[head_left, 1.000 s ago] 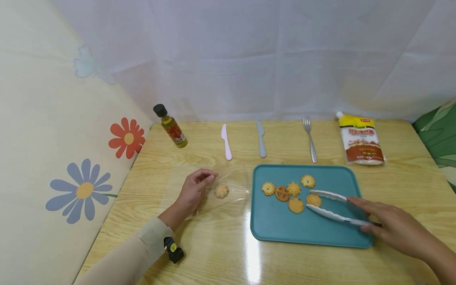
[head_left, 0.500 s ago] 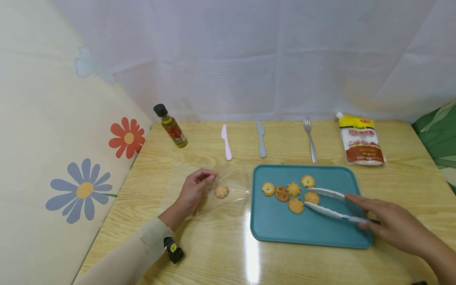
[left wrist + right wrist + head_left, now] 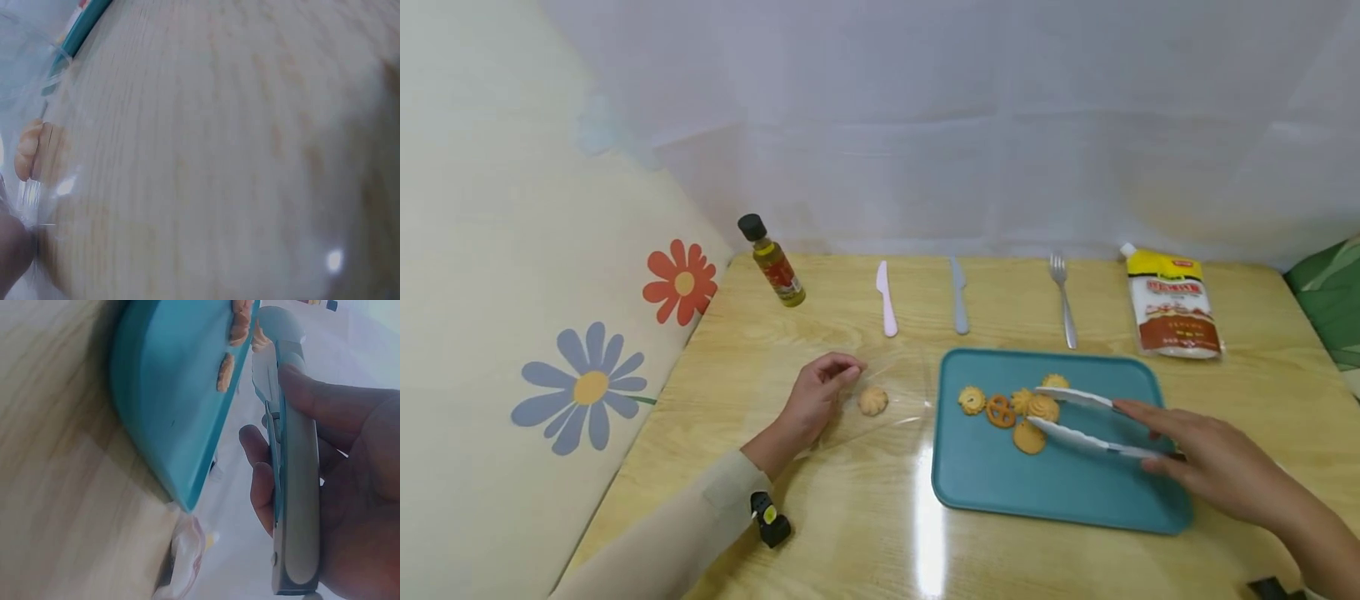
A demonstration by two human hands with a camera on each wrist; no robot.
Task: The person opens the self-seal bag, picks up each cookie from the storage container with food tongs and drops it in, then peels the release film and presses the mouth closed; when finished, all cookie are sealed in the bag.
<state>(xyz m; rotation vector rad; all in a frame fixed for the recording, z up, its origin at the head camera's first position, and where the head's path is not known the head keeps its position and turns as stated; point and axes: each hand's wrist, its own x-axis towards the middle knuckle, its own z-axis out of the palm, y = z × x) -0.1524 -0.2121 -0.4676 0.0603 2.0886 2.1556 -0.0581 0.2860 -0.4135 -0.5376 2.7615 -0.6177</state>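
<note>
My right hand point(image 3: 1195, 454) grips white tongs point(image 3: 1086, 421) over the teal tray point(image 3: 1060, 500); the tong tips close around a swirl cookie point(image 3: 1042, 407). Several more cookies lie on the tray, among them a pretzel-shaped one point(image 3: 1000, 410). In the right wrist view my fingers point(image 3: 265, 481) wrap the tongs' handle point(image 3: 297, 487) beside the tray's edge point(image 3: 175, 412). My left hand point(image 3: 816, 398) pinches the edge of a clear plastic bag point(image 3: 887, 387) lying flat on the wooden table, with one cookie point(image 3: 873, 401) inside it. The left wrist view is blurred, showing that cookie point(image 3: 28, 150) through plastic.
Along the back of the table stand a small oil bottle point(image 3: 771, 261), a pink knife point(image 3: 887, 298), a grey knife point(image 3: 958, 294), a fork point(image 3: 1063, 298) and a white sauce pouch point(image 3: 1172, 304). A flowered wall point(image 3: 587, 383) borders the table's left side.
My right hand slid the tongs leftward across the tray and the tips closed on the swirl cookie, carrying it left. The left hand stayed on the bag. The head view shifted slightly.
</note>
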